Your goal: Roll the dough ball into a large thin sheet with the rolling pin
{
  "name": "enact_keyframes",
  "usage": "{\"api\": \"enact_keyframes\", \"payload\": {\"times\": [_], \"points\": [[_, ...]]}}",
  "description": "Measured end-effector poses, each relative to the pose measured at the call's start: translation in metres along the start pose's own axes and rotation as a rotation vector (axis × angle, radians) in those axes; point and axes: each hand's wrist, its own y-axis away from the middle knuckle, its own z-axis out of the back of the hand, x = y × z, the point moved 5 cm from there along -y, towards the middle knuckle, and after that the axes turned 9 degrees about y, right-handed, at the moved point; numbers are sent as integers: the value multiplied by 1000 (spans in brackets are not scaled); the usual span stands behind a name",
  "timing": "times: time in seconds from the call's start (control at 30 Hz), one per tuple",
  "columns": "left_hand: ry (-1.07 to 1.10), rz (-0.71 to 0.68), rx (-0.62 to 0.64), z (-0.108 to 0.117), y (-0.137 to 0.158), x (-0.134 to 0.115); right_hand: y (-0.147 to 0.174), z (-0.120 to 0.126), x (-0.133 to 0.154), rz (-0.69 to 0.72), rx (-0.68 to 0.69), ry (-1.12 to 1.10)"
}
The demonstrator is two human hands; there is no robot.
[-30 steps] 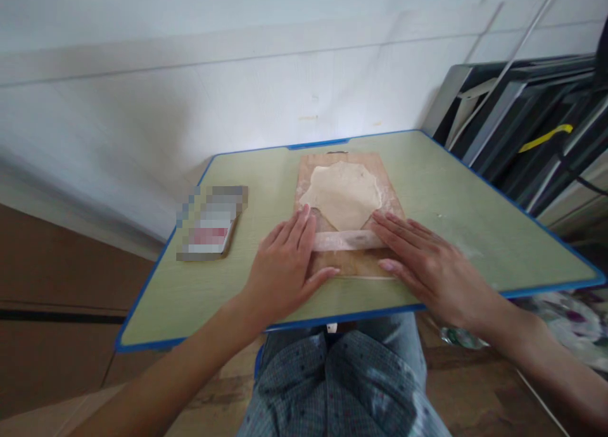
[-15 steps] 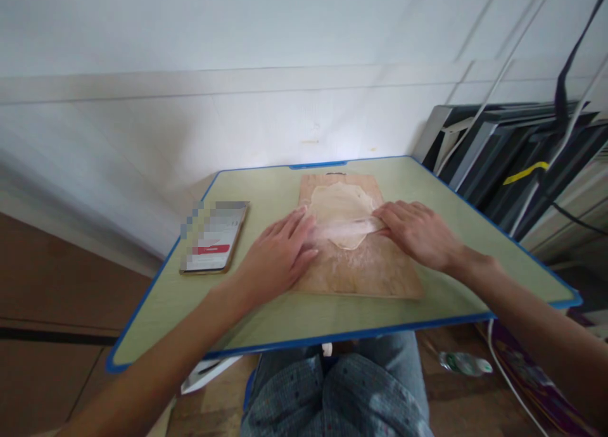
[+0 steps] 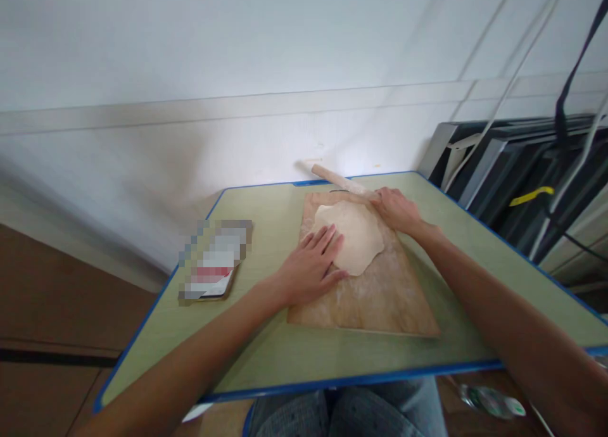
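At the left of the frame, a phone (image 3: 222, 287), partly blurred out by pixelation, lies on the pale green table (image 3: 266, 234) with its blue edging. Left of centre, the left hand (image 3: 311, 269) lies palm down, its fingers extended and gripping nothing, the fingertips over the left part of the dough sheet (image 3: 361, 240); how firmly they press, I cannot tell. The dough, flat, pale and uneven in outline, is at the centre of the frame, on the upper half of a wooden board (image 3: 380, 307) dusted with flour. Above it, a rolling pin (image 3: 335, 176) slants from upper left down to lower right across the board's far edge; whether it touches the board, I cannot tell. Just right of centre, the right hand (image 3: 398, 208) has its fingers curled around the pin's lower right end. Dark panels (image 3: 494, 164) lean in a stack at the right of the frame, a yellow strip (image 3: 531, 196) among them, and a clear bottle (image 3: 491, 401) lies at the lower right.
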Motion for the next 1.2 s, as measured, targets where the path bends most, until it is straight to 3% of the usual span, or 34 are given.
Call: {"api": "enact_keyframes", "payload": {"times": [0.33,0.57,0.83,1.03,1.2], "points": [[25,7,-2,-2,3,0,-15,-4,-3,54,50,71],[54,-35,-31,-4,25,-17,8,-1,-5,38,62,67],[51,-41,-31,-1,44,-21,34,8,-5,173,-23,44],[-32,-42,-10,26,57,-18,66,23,-3,288,-54,70],[-153,49,-197,47,27,-2,80,22,9,450,-172,102]]}}
